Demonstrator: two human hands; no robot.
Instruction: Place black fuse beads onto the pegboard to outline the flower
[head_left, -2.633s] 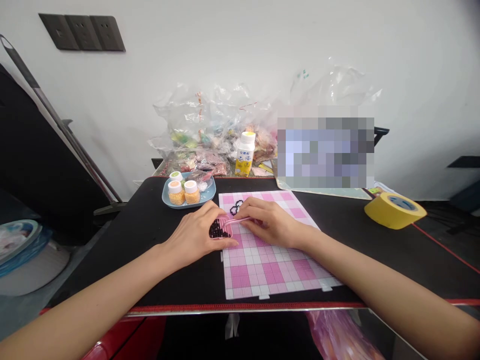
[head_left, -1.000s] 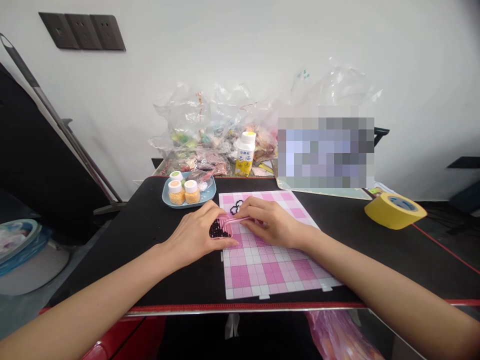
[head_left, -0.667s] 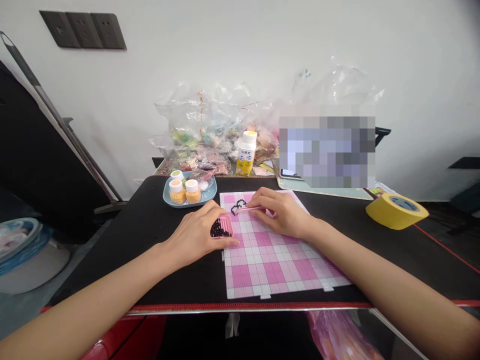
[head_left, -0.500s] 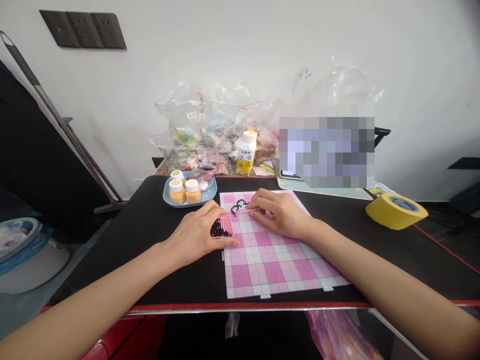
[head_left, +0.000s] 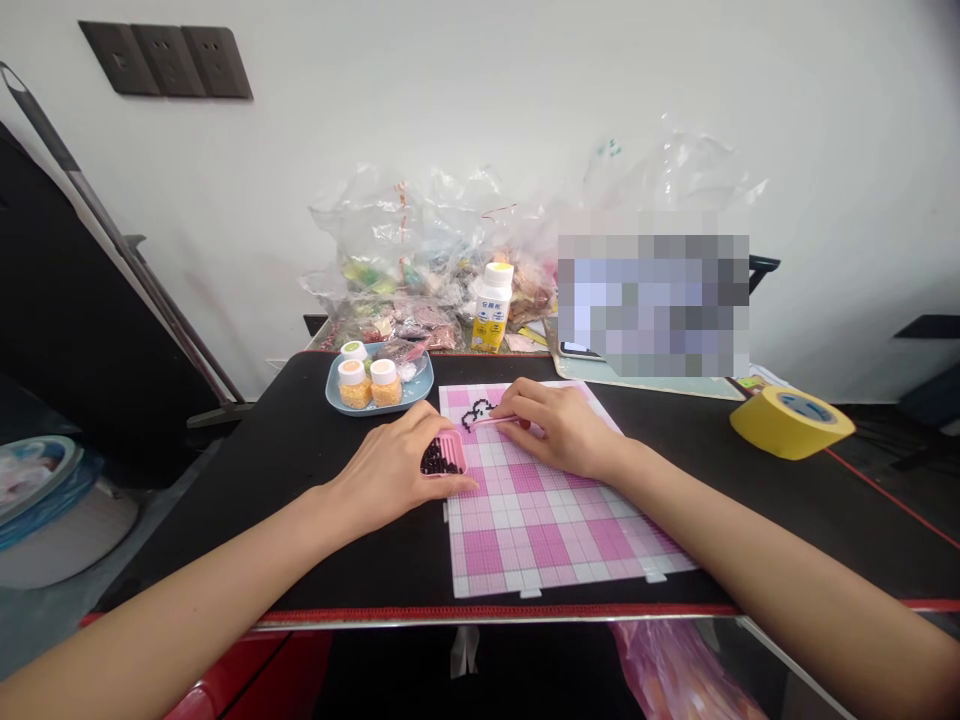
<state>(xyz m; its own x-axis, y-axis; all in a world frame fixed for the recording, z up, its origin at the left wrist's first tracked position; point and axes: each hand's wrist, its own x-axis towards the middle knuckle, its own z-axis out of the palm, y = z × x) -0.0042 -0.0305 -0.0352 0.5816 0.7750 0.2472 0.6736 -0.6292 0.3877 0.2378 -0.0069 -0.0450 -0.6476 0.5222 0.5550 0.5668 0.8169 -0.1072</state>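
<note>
Between its thumb and fingers, my left hand (head_left: pixel 401 460) grips a small pink ridged tray (head_left: pixel 454 450) with black beads (head_left: pixel 439 458) in it. The tray is at the left edge of a pink and white checked pegboard (head_left: pixel 529 530). Over the board's upper part, my right hand (head_left: pixel 559 420) pinches pink tweezers (head_left: pixel 491 420). Their tip is beside a curved outline of black beads (head_left: pixel 477 408) set on the board. Whether a bead is in the tips is too small to tell.
A blue tray (head_left: pixel 405 400) with bead jars (head_left: pixel 354 383) stands at the back left. Behind are a yellow and white bottle (head_left: pixel 493 308), heaped plastic bags (head_left: pixel 420 240) and a blurred-out area. Yellow tape (head_left: pixel 791 422) lies on the right of the black mat (head_left: pixel 360 575).
Almost nothing differs. Both hands stay in place, and the tweezers' tip is still by the black bead outline, with at most a tiny shift.
</note>
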